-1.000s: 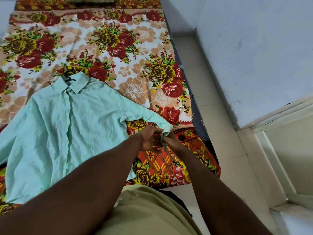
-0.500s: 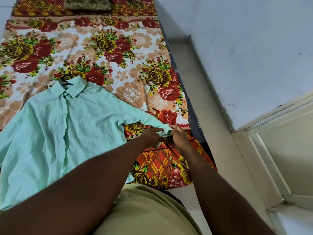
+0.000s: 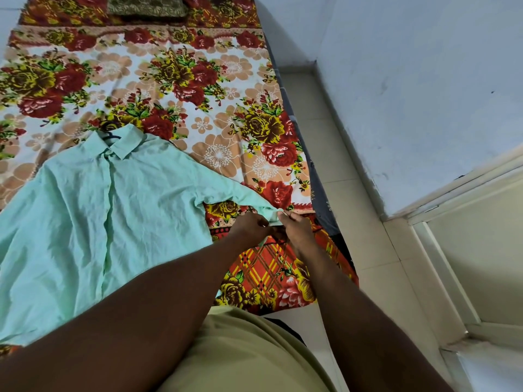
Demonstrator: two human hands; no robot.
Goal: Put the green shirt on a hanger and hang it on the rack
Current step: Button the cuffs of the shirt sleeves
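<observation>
The green shirt (image 3: 93, 222) lies flat and buttoned on the flowered bed sheet (image 3: 181, 72), collar pointing away from me. A dark hanger (image 3: 109, 136) shows only as a hook poking out above the collar; the rest is hidden inside the shirt. The shirt's right sleeve stretches toward the bed's right edge. My left hand (image 3: 250, 226) and my right hand (image 3: 295, 229) meet at that sleeve's cuff (image 3: 273, 215), both pinching the cloth. No rack is in view.
The bed fills the left and middle, with a dark patterned cushion (image 3: 147, 7) at its far end. A tiled floor strip (image 3: 348, 193) runs along the bed's right side, bounded by a pale wall (image 3: 424, 80) and a door frame (image 3: 467, 250) at the right.
The camera has tipped up slightly, so the shirt and hands sit lower in view. Both hands stay at the cuff, their fingers shifting a little on the cloth.
</observation>
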